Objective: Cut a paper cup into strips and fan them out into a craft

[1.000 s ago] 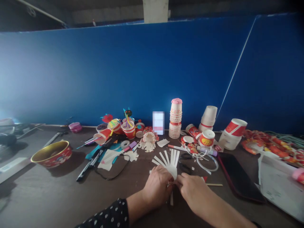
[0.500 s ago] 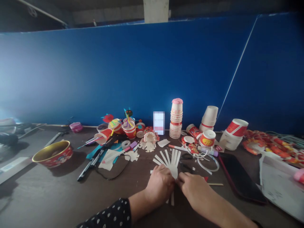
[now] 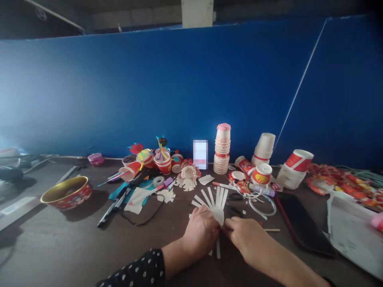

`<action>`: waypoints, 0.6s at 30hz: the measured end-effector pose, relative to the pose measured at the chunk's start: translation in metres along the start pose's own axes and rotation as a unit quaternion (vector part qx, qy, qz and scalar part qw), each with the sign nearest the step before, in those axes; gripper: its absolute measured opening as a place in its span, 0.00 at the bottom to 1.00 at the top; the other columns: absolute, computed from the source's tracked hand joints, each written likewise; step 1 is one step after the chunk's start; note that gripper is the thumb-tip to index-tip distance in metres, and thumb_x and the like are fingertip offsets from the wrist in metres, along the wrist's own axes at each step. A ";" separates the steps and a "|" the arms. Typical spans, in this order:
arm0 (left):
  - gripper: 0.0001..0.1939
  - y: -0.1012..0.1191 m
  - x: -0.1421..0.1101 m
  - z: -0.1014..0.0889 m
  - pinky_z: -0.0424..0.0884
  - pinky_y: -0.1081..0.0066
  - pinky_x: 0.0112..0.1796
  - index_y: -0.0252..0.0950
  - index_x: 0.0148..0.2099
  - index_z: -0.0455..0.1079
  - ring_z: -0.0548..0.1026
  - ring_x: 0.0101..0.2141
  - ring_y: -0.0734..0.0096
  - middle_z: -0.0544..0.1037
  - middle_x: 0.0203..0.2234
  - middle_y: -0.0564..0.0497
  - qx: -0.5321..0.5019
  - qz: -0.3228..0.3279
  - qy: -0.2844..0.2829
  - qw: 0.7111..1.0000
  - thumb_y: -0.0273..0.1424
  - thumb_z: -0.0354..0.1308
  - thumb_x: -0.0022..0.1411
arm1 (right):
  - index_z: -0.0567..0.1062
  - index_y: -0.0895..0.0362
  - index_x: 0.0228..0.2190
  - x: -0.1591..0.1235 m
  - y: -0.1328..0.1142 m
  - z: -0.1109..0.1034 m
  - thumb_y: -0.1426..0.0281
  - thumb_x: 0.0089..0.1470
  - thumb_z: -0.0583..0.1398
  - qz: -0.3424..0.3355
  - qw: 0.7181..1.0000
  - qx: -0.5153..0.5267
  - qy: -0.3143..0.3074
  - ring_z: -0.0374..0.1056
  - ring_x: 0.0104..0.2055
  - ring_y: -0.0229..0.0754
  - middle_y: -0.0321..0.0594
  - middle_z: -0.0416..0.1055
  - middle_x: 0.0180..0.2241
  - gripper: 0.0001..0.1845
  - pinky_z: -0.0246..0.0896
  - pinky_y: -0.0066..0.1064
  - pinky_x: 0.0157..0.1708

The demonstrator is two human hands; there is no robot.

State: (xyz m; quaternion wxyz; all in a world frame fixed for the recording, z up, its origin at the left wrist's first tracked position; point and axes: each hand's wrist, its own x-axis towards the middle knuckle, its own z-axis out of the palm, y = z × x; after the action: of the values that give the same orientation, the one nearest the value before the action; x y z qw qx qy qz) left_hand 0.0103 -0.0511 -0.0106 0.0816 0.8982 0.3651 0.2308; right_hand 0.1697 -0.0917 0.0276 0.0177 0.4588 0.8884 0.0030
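Observation:
A white paper cup cut into strips (image 3: pixel 218 212) lies splayed on the dark table, its strips fanning away from me and a few pointing toward me. My left hand (image 3: pixel 201 230) is closed over its left side, covering part of the base and strips. At its right edge, my right hand (image 3: pixel 243 236) pinches with fingers curled by the base; the fingertips of both hands nearly meet there. Exactly which strip the right fingers hold is hidden. Black scissors (image 3: pixel 234 208) lie just beyond my right hand, and a thin wooden stick (image 3: pixel 273 230) pokes out beside it.
A red-and-gold bowl (image 3: pixel 67 193) stands at left. Pens (image 3: pixel 111 211), a tape roll (image 3: pixel 158 181) and decorated cups (image 3: pixel 163 162) crowd the left middle. Behind are a cup stack (image 3: pixel 222 149) and a lit phone (image 3: pixel 200 154). A dark phone (image 3: pixel 303 223) and a plastic bag (image 3: pixel 353 235) lie right.
Both hands stay almost in place on the cut cup. My right fingers have shifted very slightly at its right edge.

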 end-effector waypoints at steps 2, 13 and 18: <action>0.04 0.001 -0.001 -0.001 0.58 0.68 0.34 0.34 0.25 0.67 0.66 0.33 0.66 0.72 0.25 0.51 -0.007 -0.013 0.003 1.000 0.26 0.54 0.50 | 0.74 0.60 0.29 -0.001 0.001 -0.003 0.78 0.54 0.50 0.005 1.000 0.000 -0.008 0.67 0.32 0.39 0.42 0.71 0.30 0.14 0.52 0.27 0.26; 0.07 0.001 -0.001 0.002 0.59 0.68 0.33 0.35 0.23 0.69 0.65 0.32 0.67 0.71 0.23 0.50 0.044 -0.025 0.000 0.999 0.27 0.55 0.53 | 0.73 0.58 0.28 0.003 0.009 0.008 0.77 0.56 0.49 -0.017 0.998 -0.026 0.045 0.65 0.29 0.37 0.37 0.71 0.28 0.14 0.48 0.30 0.22; 0.07 0.000 -0.001 -0.001 0.59 0.69 0.33 0.35 0.25 0.68 0.65 0.32 0.67 0.71 0.24 0.50 0.039 -0.014 0.022 0.999 0.25 0.52 0.53 | 0.73 0.59 0.27 0.004 0.008 0.010 0.77 0.56 0.50 -0.016 0.998 -0.043 0.051 0.66 0.28 0.38 0.37 0.71 0.28 0.13 0.48 0.29 0.21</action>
State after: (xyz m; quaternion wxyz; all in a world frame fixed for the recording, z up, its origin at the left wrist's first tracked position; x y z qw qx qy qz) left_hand 0.0090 -0.0522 -0.0104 0.0418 0.8900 0.3884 0.2353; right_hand 0.1742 -0.0839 0.0173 -0.0076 0.4421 0.8946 0.0644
